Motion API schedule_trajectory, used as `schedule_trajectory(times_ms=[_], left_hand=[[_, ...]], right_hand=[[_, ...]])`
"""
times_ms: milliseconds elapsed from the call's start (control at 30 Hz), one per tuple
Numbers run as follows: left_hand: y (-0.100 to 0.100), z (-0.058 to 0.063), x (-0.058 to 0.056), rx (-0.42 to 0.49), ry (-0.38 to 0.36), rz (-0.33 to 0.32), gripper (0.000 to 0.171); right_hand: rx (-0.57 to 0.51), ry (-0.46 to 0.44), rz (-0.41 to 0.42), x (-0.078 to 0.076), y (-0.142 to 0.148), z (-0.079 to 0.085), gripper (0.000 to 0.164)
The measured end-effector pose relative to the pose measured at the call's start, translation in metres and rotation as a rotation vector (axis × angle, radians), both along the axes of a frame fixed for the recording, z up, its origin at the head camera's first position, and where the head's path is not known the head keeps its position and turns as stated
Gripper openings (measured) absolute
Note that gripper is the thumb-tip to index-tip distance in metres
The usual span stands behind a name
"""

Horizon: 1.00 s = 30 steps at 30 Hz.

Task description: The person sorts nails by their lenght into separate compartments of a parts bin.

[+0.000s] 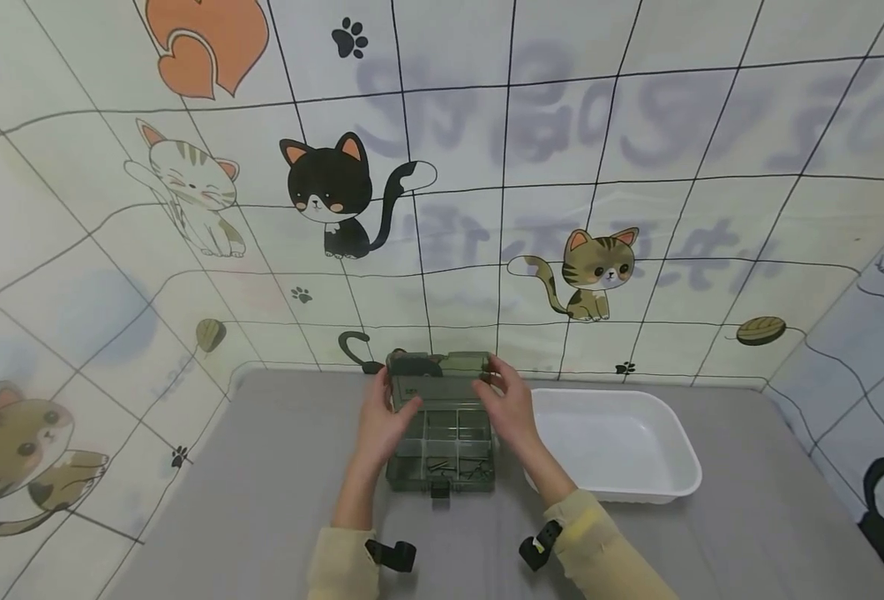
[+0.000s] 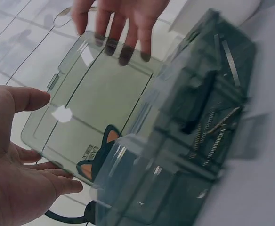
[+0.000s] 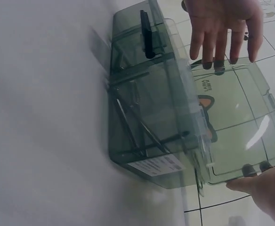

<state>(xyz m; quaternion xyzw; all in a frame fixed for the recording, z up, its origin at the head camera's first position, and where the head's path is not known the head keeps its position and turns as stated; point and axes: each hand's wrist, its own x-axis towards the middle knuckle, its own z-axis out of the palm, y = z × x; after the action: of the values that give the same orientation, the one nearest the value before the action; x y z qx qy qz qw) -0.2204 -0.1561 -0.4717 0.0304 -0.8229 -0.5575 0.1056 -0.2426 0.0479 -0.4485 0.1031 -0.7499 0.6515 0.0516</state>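
Note:
A translucent green compartment box (image 1: 442, 482) sits on the grey table, its hinged lid (image 1: 437, 388) raised and tilted back. My left hand (image 1: 383, 422) holds the lid's left edge, thumb in front and fingertips behind. At the opposite edge, my right hand (image 1: 509, 407) grips the lid the same way; its fingertips show through the plastic in the left wrist view. Threaded screws (image 2: 216, 145) lie in the front compartments, and the right wrist view shows long slim metal pieces (image 3: 123, 123) inside. A black latch (image 1: 440, 489) hangs at the box's front.
Right of the box stands a shallow white tray (image 1: 612, 492), close to my right forearm. The grey table (image 1: 262, 492) reaches back to a wall sheet (image 1: 456, 208) printed with cats and grid lines. Both wrists carry black camera mounts.

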Motion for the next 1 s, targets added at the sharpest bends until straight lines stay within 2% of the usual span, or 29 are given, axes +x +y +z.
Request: schedule_trajectory(times_ms=[67, 167, 300, 467, 567, 667, 767, 1000], left_hand=[[0.003, -0.001, 0.002, -0.008, 0.007, -0.011, 0.083], [0.005, -0.003, 0.004, 0.009, 0.013, -0.020, 0.083], [0.008, -0.002, 0.006, 0.042, 0.020, -0.014, 0.084], [0.009, -0.005, 0.010, 0.046, 0.028, 0.010, 0.085], [0.007, -0.006, 0.013, 0.100, 0.011, 0.040, 0.077], [0.006, -0.007, 0.016, 0.162, -0.012, 0.073, 0.072], [0.004, -0.008, 0.017, 0.187, -0.021, 0.079, 0.069], [-0.001, -0.011, 0.021, 0.139, 0.024, 0.024, 0.051]], right_hand=[[-0.012, 0.014, 0.001, 0.005, 0.000, 0.005, 0.054], [-0.047, 0.033, 0.004, -0.001, 0.001, -0.008, 0.053], [-0.079, 0.019, -0.047, -0.012, 0.002, -0.028, 0.047], [-0.088, -0.020, -0.124, -0.009, 0.000, -0.031, 0.045], [-0.078, -0.047, -0.138, -0.007, -0.002, -0.030, 0.045], [-0.043, -0.072, -0.137, -0.006, -0.003, -0.029, 0.045], [-0.014, -0.088, -0.124, -0.004, -0.003, -0.028, 0.044], [0.073, -0.063, -0.049, 0.008, 0.000, -0.029, 0.040]])
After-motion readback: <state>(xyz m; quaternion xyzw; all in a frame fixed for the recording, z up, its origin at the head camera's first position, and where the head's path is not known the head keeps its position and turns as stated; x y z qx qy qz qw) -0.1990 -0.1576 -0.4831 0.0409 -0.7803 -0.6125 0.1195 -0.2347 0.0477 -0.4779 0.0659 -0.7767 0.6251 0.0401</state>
